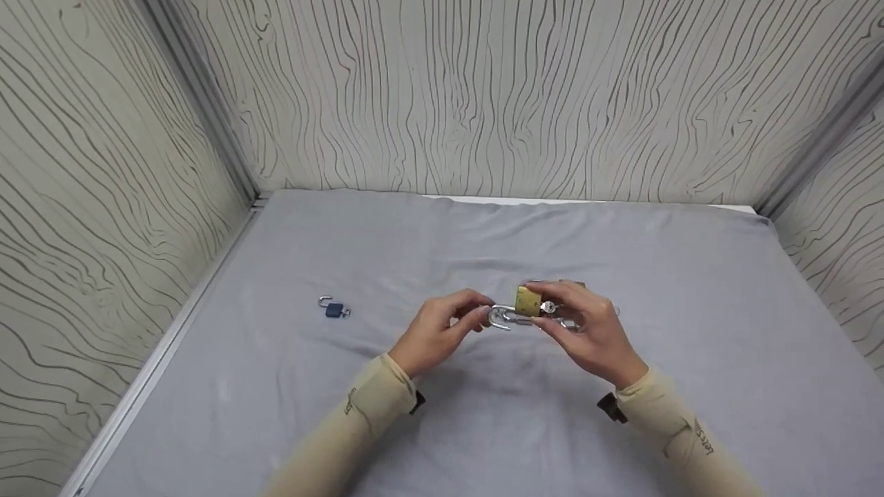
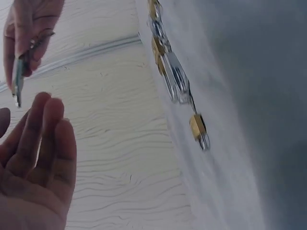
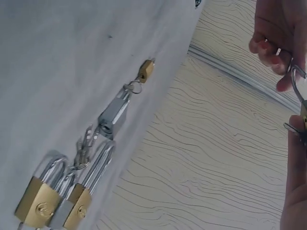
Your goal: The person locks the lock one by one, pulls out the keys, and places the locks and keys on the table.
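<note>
My right hand (image 1: 587,324) pinches a brass padlock (image 1: 528,301) between thumb and fingers, raised over the cloth. Its shackle is unlocked and points left; a key (image 1: 549,308) shows at its other end. Beside the shackle is my left hand (image 1: 438,328), with its thumb and fingertips right at the metal curve. In the left wrist view, the left fingers (image 2: 55,139) look relaxed, a small gap between them and the padlock (image 2: 19,79). Far to the left on the cloth lies a small blue padlock (image 1: 334,310) with its shackle open and a key in it.
Behind the hands, a group of padlocks lies on the grey cloth (image 1: 311,414): brass padlocks (image 3: 38,203), a silver padlock (image 3: 114,115) and a small brass padlock (image 3: 146,71). Loose keys (image 3: 84,148) lie among them. Wood-patterned panels (image 1: 449,96) enclose the table.
</note>
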`<action>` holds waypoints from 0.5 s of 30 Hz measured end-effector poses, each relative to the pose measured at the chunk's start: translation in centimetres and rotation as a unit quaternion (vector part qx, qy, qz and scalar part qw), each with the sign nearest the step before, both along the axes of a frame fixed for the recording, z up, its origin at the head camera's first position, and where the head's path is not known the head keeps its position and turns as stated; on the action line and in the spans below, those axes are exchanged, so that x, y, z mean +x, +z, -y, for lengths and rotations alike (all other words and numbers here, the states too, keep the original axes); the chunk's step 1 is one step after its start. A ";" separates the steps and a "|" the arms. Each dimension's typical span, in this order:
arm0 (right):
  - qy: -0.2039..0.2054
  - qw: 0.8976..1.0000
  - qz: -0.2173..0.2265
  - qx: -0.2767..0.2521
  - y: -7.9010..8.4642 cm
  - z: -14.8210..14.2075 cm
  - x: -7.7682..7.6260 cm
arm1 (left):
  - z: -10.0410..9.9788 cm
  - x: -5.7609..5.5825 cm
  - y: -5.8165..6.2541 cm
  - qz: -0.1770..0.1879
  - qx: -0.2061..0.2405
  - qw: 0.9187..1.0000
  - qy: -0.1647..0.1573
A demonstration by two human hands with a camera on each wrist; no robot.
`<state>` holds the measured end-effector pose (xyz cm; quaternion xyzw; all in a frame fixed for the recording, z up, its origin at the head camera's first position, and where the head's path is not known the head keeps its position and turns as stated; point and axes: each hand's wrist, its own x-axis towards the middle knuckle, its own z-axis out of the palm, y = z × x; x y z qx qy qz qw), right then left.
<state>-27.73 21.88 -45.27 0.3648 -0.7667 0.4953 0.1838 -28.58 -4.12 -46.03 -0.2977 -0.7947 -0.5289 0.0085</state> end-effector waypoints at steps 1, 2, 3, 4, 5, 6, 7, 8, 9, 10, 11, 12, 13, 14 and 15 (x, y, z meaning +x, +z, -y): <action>0.004 1.000 0.002 -0.001 -0.1 -0.1 0.0 | -0.2 0.1 0.0 0.008 0.002 1.000 -0.005; 0.007 1.000 0.003 -0.001 -0.1 -0.1 0.0 | -0.3 0.2 0.1 0.014 0.005 1.000 -0.010; 0.008 1.000 0.004 -0.001 -0.2 -0.2 0.1 | -0.5 0.3 0.1 0.021 0.008 1.000 -0.014; 0.009 1.000 0.004 -0.002 -0.2 -0.2 0.1 | -0.6 0.3 0.1 0.026 0.012 0.999 -0.017; 0.010 1.000 0.004 -0.003 -0.2 -0.2 0.1 | -0.8 0.4 0.2 0.030 0.015 0.999 -0.020; 0.009 1.000 0.007 -0.005 -0.2 -0.2 0.1 | -0.9 0.4 0.2 0.033 0.018 0.999 -0.023; 0.008 1.000 0.006 -0.005 -0.2 -0.3 0.1 | -1.0 0.5 0.3 0.033 0.021 0.999 -0.025; 0.006 1.000 0.011 -0.005 -0.1 -0.3 0.2 | -1.1 0.5 0.3 0.032 0.022 0.999 -0.026; 0.005 1.000 0.013 -0.005 -0.1 -0.3 0.2 | -1.1 0.5 0.3 0.030 0.023 0.999 -0.027; 0.004 1.000 0.012 -0.005 -0.2 -0.3 0.2 | -1.2 0.6 0.3 0.025 0.022 0.999 -0.027; 0.003 1.000 0.013 -0.005 -0.2 -0.3 0.2 | -1.2 0.6 0.3 0.020 0.021 0.999 -0.026; 0.001 1.000 0.016 -0.004 -0.2 -0.4 0.2 | -1.2 0.7 0.3 0.015 0.019 0.999 -0.025; -0.001 1.000 0.017 -0.002 -0.3 -0.3 0.2 | -1.2 0.7 0.3 0.008 0.017 1.000 -0.023; -0.006 1.000 0.020 0.002 -0.4 -0.3 0.3 | -1.3 0.8 0.3 0.002 0.015 1.000 -0.021; -0.013 1.000 0.020 0.006 -0.5 -0.3 0.3 | -1.3 0.9 0.4 -0.004 0.013 1.000 -0.018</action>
